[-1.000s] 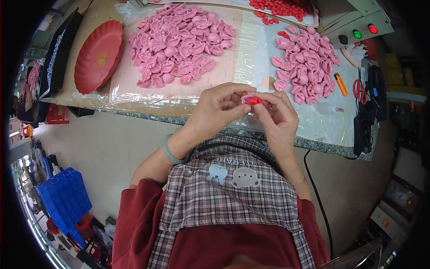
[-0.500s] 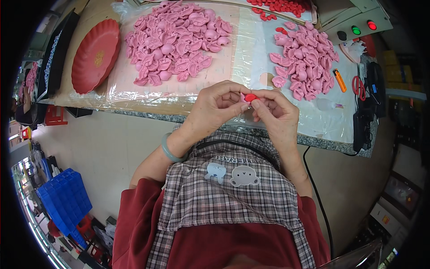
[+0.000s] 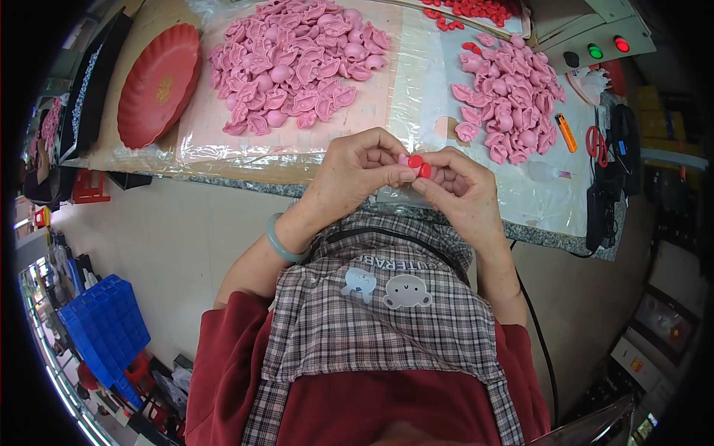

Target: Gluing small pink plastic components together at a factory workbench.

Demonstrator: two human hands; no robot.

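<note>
Close together at the table's near edge, both my hands are closed around small parts. My left hand (image 3: 357, 168) pinches a small pink piece (image 3: 404, 159), most of it hidden by the fingers. Against it, my right hand (image 3: 462, 186) grips a small glossy red piece (image 3: 416, 161) with two rounded lobes. The pink and red pieces touch between my fingertips; whether they are joined I cannot tell. Beyond my hands lies a big pile of pink moulded parts (image 3: 286, 70), some round and some like open shells. A second pile of pink parts (image 3: 513, 100) lies to the right.
A red scalloped tray (image 3: 141, 111) stands at the left by a black bin (image 3: 93, 89). Red pieces (image 3: 476, 10) lie at the back. On the right are an orange cutter (image 3: 567, 134), red-handled scissors (image 3: 596, 145), a squeeze bottle (image 3: 543, 172) and a control box with lit buttons (image 3: 595, 50).
The red piece has turned between my fingers, so that both its lobes show now. My right fingers have shifted slightly away from the left ones.
</note>
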